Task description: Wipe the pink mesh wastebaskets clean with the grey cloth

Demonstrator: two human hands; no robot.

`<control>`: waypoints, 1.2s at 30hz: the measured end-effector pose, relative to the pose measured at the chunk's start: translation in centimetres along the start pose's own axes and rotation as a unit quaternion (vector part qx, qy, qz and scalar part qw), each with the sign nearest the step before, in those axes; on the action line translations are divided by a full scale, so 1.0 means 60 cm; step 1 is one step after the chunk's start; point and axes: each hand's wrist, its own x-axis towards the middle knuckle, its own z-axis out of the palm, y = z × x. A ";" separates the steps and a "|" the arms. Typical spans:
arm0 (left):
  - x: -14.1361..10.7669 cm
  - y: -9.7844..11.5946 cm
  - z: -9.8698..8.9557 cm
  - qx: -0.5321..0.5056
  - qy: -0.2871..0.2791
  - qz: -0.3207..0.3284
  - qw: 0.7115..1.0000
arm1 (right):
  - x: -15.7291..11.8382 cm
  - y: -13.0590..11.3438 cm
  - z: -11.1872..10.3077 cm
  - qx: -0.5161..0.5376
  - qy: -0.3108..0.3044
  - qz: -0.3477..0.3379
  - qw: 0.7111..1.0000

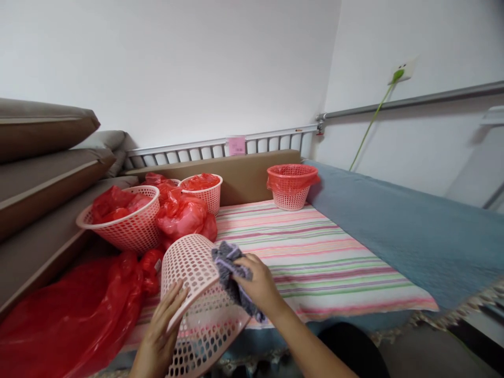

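Basket (187,262), pale pink and perforated, tilts in front of the person at the near edge, its open mouth turned down toward the camera; whether it rests on anything is hard to tell. The left hand (163,325) holds it at the rim, fingers slightly parted along the outer wall. The right hand (255,281) has its fingers closed around a bunched grey cloth (228,268) with lilac trim, pressed against the rim's other side. To the left, red plastic (74,315) spreads in a loose heap. Beneath and beyond runs a striped sheet (326,257), bordered on the right by a blue cover (374,220). Farther back, a red bag (185,212) sits between two lined baskets (134,226), near stacked cushions (47,173). At the sheet's far end stands a red-lined basket (291,197), beside a tan bolster (252,176); behind that is a white radiator (197,152).
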 end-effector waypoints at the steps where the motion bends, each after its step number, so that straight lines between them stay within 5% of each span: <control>1: -0.002 0.000 -0.001 -0.002 0.004 -0.003 1.000 | -0.003 0.026 -0.009 0.033 0.013 0.052 0.998; 5: -0.015 -0.010 0.003 -0.017 0.011 -0.009 1.000 | -0.032 0.118 -0.025 0.101 0.044 0.202 0.973; 10: -0.024 -0.015 -0.004 -0.035 0.019 -0.043 0.998 | -0.048 0.147 -0.013 0.117 0.029 0.211 0.970; 17: -0.057 0.003 0.004 -0.009 0.103 -0.106 0.989 | 0.000 0.086 -0.036 0.042 0.053 0.042 0.997; 24: 0.045 0.044 -0.038 0.119 -0.022 0.048 0.991 | -0.014 0.054 -0.064 -0.031 0.003 -0.005 1.000; 30: 0.100 0.054 -0.007 0.123 -0.006 0.181 0.976 | -0.024 -0.037 -0.026 -0.113 -0.045 -0.132 0.984; 36: 0.072 0.041 -0.005 0.097 0.013 0.146 0.984 | -0.031 -0.087 0.023 -0.145 -0.078 -0.214 0.963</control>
